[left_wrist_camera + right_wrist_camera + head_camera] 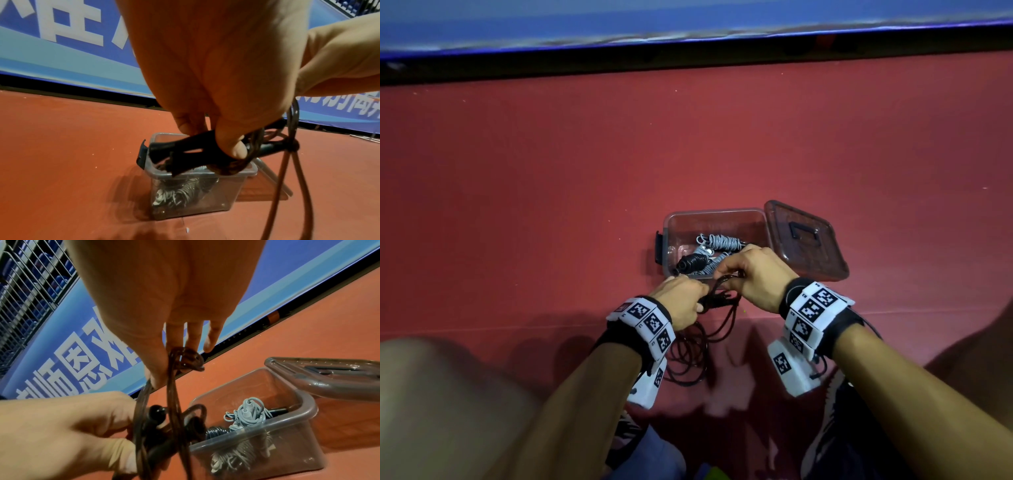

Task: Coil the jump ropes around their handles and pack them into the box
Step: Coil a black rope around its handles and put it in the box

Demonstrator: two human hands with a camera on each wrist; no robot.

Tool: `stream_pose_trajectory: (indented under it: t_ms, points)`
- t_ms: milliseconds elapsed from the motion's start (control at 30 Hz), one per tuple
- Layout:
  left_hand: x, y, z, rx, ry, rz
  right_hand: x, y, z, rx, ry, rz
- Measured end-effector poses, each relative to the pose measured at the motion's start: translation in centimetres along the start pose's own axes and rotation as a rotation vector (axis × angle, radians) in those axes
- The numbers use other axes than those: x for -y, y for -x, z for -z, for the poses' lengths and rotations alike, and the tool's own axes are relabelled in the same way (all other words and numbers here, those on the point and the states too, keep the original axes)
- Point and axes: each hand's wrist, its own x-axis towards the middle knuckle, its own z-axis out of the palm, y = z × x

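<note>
A red floor point(551, 171) runs up to a blue banner point(61, 53) with white lettering along the far edge. On the floor sits a clear plastic box point(671, 219), open, its lid point(808, 240) lying just to its right. Inside the box lie gray coiled ropes point(719, 241) and one black coiled rope point(690, 263). Just in front of the box, the left hand point(678, 301) is curled around two black handles point(185, 151), held together. The right hand point(756, 270) pinches a dark brown rope point(174, 386) between thumb and fingers, drawing it over the handles. The rest of this rope hangs down in loose loops to the floor between the person's forearms.
</note>
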Motion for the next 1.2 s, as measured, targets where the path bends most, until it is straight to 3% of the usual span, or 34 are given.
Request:
stream_pose_trajectory:
  t_ms: [200,333,633,967,1200]
  points:
    - [0.4,0.2,0.5,-0.013,0.179,-0.045,-2.0,-0.5,-0.4,-0.072,0.046,-0.067]
    - [0.8,0.0,1.0,0.001,0.205,-0.076,-2.0,-0.6,-0.1,-0.02,0.085,-0.081]
    - [1.6,-0.9,0.7,-0.019,-0.004,-0.065,-1.1,-0.3,0.9,0.047,0.29,-0.057]
    - [1.4,-0.1,1.3,-0.055,0.485,-0.106,-1.7,0.2,0.3,0.073,0.23,-0.153]
    - [1.4,-0.3,0.9,-0.203,0.68,-0.079,-1.1,0.1,-0.9,0.091,0.075,-0.126]
